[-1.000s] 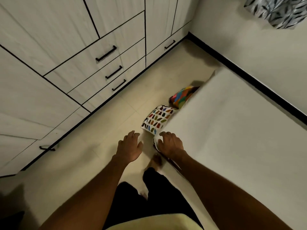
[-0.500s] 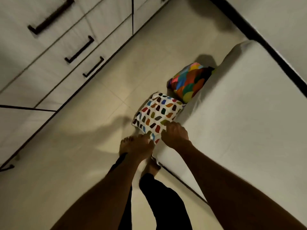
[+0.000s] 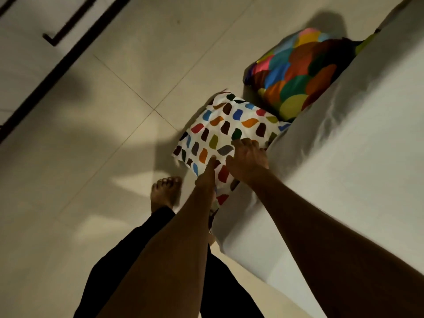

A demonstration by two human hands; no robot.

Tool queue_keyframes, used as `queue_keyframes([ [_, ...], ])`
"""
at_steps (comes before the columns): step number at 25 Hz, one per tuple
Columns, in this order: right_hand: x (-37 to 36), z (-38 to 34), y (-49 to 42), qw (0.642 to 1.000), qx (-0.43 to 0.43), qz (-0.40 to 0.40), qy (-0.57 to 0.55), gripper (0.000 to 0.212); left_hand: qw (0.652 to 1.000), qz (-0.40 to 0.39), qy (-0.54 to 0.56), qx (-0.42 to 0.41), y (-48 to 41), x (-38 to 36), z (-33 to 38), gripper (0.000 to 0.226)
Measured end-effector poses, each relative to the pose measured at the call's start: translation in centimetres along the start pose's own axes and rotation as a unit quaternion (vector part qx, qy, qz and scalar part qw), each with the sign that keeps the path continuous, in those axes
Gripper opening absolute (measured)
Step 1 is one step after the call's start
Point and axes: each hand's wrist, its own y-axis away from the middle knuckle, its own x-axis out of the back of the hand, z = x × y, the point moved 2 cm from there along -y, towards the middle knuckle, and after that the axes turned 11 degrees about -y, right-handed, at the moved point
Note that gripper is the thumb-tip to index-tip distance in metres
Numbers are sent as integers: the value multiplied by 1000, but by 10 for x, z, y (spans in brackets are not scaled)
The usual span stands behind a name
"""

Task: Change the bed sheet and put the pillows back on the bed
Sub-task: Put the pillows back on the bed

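The person bends lower now, both arms stretched further down. The left hand (image 3: 207, 174), which hovered over the pale tiled floor (image 3: 91, 157) a second ago, now lies on the near edge of the white square pillow with coloured dabs (image 3: 224, 127). The right hand (image 3: 246, 160) has slid further onto its top, fingers bent.
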Motion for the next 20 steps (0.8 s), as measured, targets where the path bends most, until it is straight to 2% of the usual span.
queue_keyframes([
  [1,0,2,-2,1000,6,0,3,68,999,-16,33,-24,-6,-1,3,85],
  [3,9,0,-2,1000,20,4,7,72,996,3,52,-66,3,2,19,78],
  [5,26,-7,8,999,39,-3,8,76,995,47,9,-89,20,10,41,66],
  [7,50,-19,22,998,59,3,-28,71,990,70,-18,-120,47,15,69,60],
  [11,120,-52,82,994,94,20,-48,72,970,149,-88,-170,153,28,112,48],
  [14,179,-69,141,988,126,44,-77,69,944,183,-159,-223,247,51,109,48],
  [17,232,-80,214,982,152,69,-94,70,941,158,-128,-272,347,83,86,49],
  [20,263,-69,294,975,142,103,-139,75,937,70,-129,-316,444,101,57,54],
])
